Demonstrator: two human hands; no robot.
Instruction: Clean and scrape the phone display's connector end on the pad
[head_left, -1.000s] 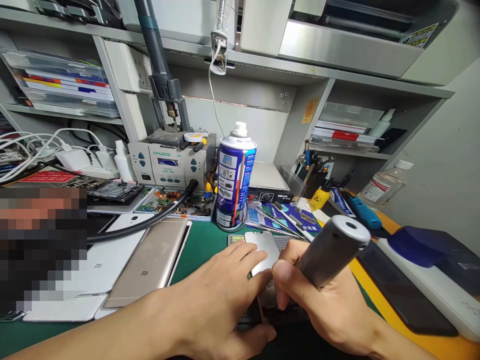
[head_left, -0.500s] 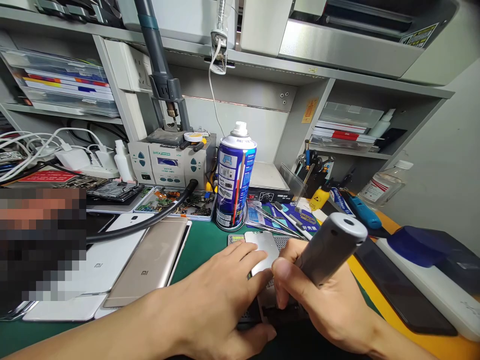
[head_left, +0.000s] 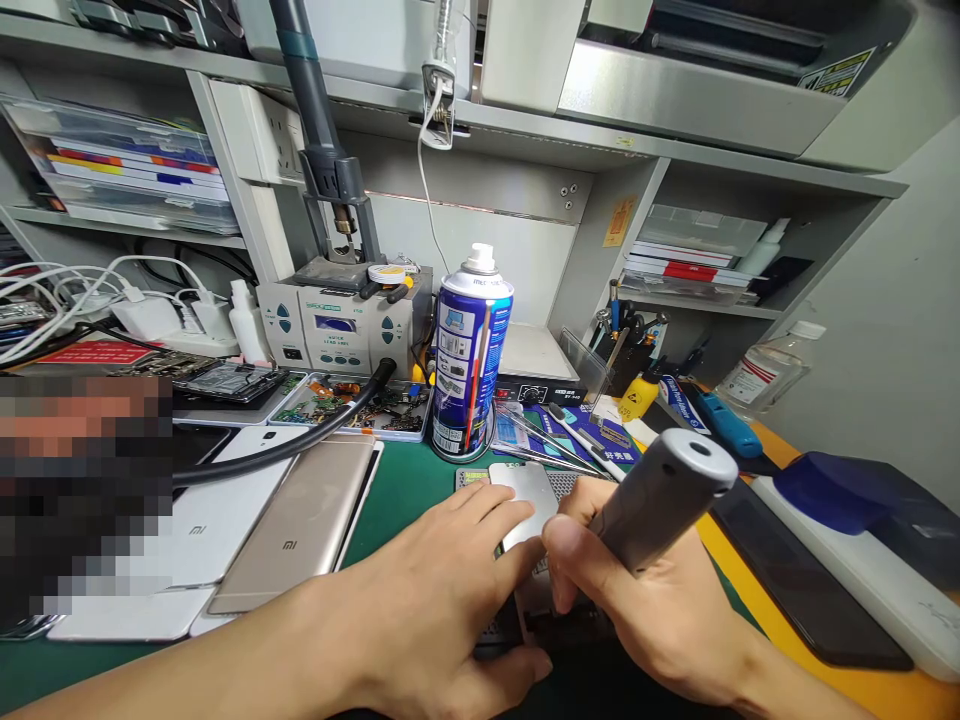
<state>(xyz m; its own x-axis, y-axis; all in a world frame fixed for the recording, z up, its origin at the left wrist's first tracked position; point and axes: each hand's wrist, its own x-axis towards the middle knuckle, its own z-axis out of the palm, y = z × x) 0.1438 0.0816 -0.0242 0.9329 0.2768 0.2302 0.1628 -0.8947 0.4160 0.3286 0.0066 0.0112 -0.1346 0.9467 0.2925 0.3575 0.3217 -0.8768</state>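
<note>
My left hand (head_left: 442, 580) lies over a phone-like device (head_left: 529, 500) with a silvery panel, its fingers along the left and top and its thumb at the lower edge. My right hand (head_left: 645, 590) is wrapped round a grey cylindrical tool (head_left: 660, 500), tilted with its top toward the upper right. The tool's lower end is hidden behind the fingers, over the device. Under the device is a perforated metal plate (head_left: 566, 484). Its lower part lies in dark shadow.
A blue spray can (head_left: 471, 355) stands behind my hands. At the left lie a gold phone back (head_left: 300, 530), white ones and a black hose (head_left: 300, 448). Tweezers (head_left: 555, 455) lie behind the plate. A black phone (head_left: 810, 580) and a long white device (head_left: 862, 575) are at the right.
</note>
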